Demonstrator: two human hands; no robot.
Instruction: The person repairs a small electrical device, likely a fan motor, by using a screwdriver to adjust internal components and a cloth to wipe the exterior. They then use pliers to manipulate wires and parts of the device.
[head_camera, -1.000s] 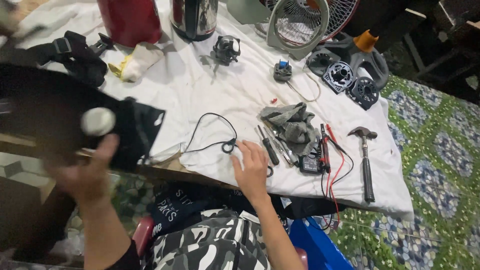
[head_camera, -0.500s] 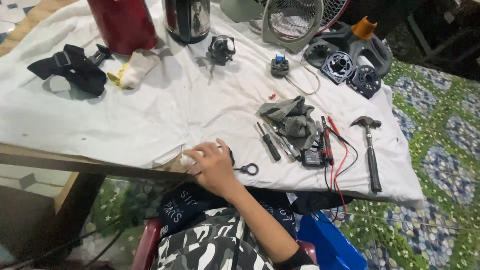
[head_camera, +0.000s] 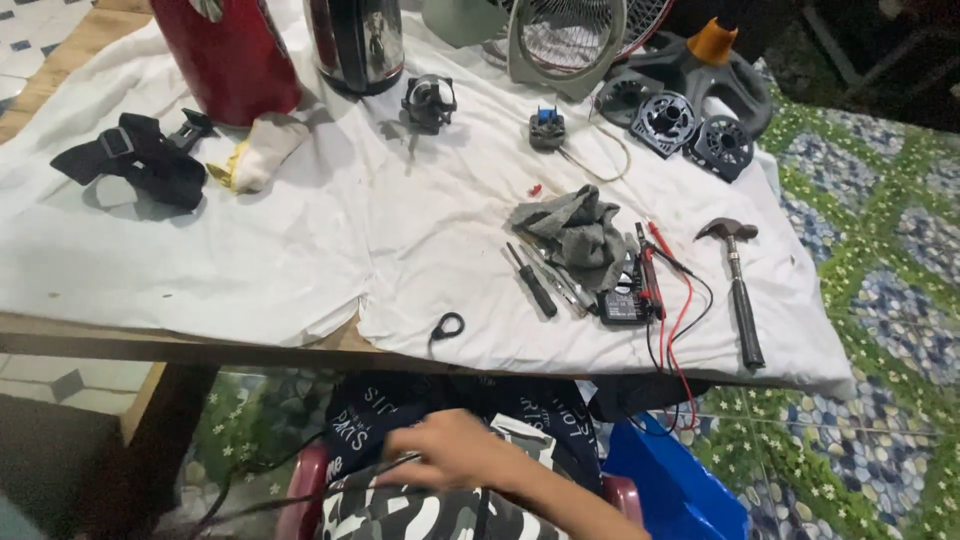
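My right hand (head_camera: 452, 452) is low over my lap, below the table's front edge, blurred and with its fingers curled. A thin black cable (head_camera: 300, 488) runs from it down to the left, and the hand seems to grip it. The cable's looped end (head_camera: 447, 325) lies on the white cloth (head_camera: 300, 250) at the table edge. My left hand is out of the picture. Under the hand is my camouflage-patterned clothing (head_camera: 420, 515).
On the cloth lie a hammer (head_camera: 740, 290), a multimeter (head_camera: 622, 305) with red and black leads, a grey rag (head_camera: 580, 230), screwdrivers (head_camera: 530, 280), a small motor (head_camera: 428, 100), a black strap (head_camera: 140, 160) and a glove (head_camera: 255, 150). A red cylinder (head_camera: 230, 50), steel kettle (head_camera: 355, 40) and fan guard (head_camera: 565, 40) stand behind. A blue bin (head_camera: 670, 480) sits below right.
My right hand has dropped from the cable at the table edge to my lap. My left hand and the black object it held have left the view.
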